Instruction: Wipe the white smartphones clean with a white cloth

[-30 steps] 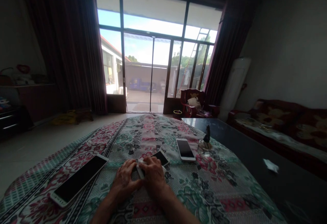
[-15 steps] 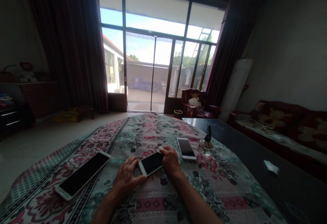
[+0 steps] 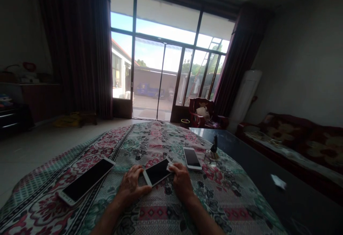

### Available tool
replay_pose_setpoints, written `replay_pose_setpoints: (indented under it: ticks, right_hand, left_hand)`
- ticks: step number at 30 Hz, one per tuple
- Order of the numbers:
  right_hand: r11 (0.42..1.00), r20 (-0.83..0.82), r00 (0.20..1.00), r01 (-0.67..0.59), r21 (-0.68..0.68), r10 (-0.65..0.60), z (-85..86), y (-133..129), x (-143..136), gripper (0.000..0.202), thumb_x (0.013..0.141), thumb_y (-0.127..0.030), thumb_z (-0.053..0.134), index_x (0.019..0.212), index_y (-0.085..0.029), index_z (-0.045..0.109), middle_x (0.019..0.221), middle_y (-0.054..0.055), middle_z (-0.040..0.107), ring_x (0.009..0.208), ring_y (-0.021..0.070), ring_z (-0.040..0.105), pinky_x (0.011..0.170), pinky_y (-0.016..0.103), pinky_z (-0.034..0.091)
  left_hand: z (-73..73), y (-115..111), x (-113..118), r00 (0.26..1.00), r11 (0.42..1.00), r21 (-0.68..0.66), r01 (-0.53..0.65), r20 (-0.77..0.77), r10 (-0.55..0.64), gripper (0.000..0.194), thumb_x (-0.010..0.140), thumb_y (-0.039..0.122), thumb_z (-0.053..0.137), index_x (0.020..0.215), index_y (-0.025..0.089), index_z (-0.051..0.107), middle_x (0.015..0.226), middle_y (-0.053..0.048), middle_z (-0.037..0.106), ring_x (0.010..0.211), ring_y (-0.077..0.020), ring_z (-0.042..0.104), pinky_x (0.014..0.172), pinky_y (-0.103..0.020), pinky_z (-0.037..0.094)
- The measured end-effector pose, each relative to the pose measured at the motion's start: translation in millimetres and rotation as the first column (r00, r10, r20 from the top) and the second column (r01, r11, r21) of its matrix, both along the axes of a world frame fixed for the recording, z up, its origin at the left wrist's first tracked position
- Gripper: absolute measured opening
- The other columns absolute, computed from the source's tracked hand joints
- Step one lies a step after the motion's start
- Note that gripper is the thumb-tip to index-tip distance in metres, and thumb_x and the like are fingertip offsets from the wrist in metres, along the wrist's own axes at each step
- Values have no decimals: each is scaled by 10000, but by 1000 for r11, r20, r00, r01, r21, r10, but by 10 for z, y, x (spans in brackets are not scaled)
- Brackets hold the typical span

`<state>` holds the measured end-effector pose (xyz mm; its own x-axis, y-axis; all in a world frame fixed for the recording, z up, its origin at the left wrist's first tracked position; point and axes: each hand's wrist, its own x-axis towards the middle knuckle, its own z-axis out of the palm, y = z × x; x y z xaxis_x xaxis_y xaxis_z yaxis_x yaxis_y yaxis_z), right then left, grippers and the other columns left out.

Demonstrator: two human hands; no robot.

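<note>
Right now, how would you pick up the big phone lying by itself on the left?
Probably by its long edges near the middle, coming from above. The big phone lies flat, screen up, on the flowered cloth, nothing touching it, so a hand can pinch across its narrow width.

Both hands — holding phone

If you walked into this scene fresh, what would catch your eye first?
Probably the two hands at centre: the left hand and right hand pinch the ends of a white smartphone lying on the floral cloth. A large white phone lies to the left, and a smaller one to the right.
</note>
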<state>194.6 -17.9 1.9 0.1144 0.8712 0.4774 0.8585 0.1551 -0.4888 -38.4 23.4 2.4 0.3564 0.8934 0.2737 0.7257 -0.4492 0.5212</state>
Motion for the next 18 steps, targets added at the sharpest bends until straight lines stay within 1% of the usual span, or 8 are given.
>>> replay_pose_setpoints:
  ticks: [3, 5, 7, 10, 13, 15, 18]
  right_hand:
    - [1000, -10, 1000, 19, 4, -19, -10, 12, -6, 425, 795, -57, 381, 1010, -232, 703, 1114, 44, 629, 1027, 203, 531, 934, 297, 389]
    - [1000, -3, 1000, 29, 4, -29, -5, 17, -9, 443, 788, -44, 377, 1041, -227, 691, 1160, 45, 616, 1063, 203, 522, 957, 301, 376]
    - [999, 18, 999, 36, -5, -36, 8, 6, -19, 457, 783, -31, 376, 1060, -229, 681, 1176, 43, 613, 1067, 197, 522, 961, 299, 370]
    - [999, 69, 997, 41, -23, -40, 44, -45, -69, 441, 790, -29, 389, 1035, -248, 684, 1140, 32, 630, 1055, 195, 523, 935, 304, 367]
    - [999, 130, 992, 0, -32, 4, 90, -110, -154, 415, 793, -38, 411, 989, -276, 689, 1109, 13, 641, 1076, 196, 509, 923, 308, 346]
    - [998, 161, 986, -33, -46, 40, 120, -128, -202, 417, 794, -47, 421, 1012, -290, 680, 1130, 4, 634, 1093, 192, 498, 930, 304, 330]
    - [998, 173, 985, -11, -60, 21, 153, -86, -240, 433, 797, -71, 427, 1103, -285, 647, 1194, 9, 607, 1118, 202, 478, 948, 310, 310]
  left_hand:
    - [-33, -9, -4, 1000, 1000, -4, -13, -12, 13, 624, 637, 423, 678, 1176, 120, 592, 1379, -158, 503, 1315, -316, 410, 1076, -412, 319]
    - [-57, -9, -3, 999, 1000, -11, -24, -24, 23, 681, 649, 422, 666, 1247, 117, 552, 1413, -161, 473, 1343, -314, 375, 1099, -422, 287]
    - [-72, -8, 2, 999, 1000, -12, -23, -38, 23, 698, 665, 416, 651, 1288, 126, 527, 1430, -152, 460, 1360, -306, 352, 1117, -429, 259]
    - [-74, -10, 9, 999, 1000, -9, -14, -53, 14, 670, 670, 417, 642, 1272, 140, 549, 1425, -139, 470, 1361, -302, 353, 1118, -430, 260]
    - [-73, -9, 10, 999, 1000, -2, -14, -50, 13, 671, 657, 417, 651, 1259, 135, 561, 1418, -146, 477, 1356, -313, 360, 1112, -440, 270]
    - [-78, -5, 10, 999, 1000, 4, -10, -43, 10, 660, 653, 413, 656, 1250, 146, 568, 1413, -141, 483, 1354, -315, 362, 1108, -443, 273]
    - [-88, 5, 10, 999, 1000, 10, -10, -39, 11, 637, 656, 405, 656, 1242, 167, 573, 1408, -127, 490, 1351, -307, 367, 1102, -437, 279]
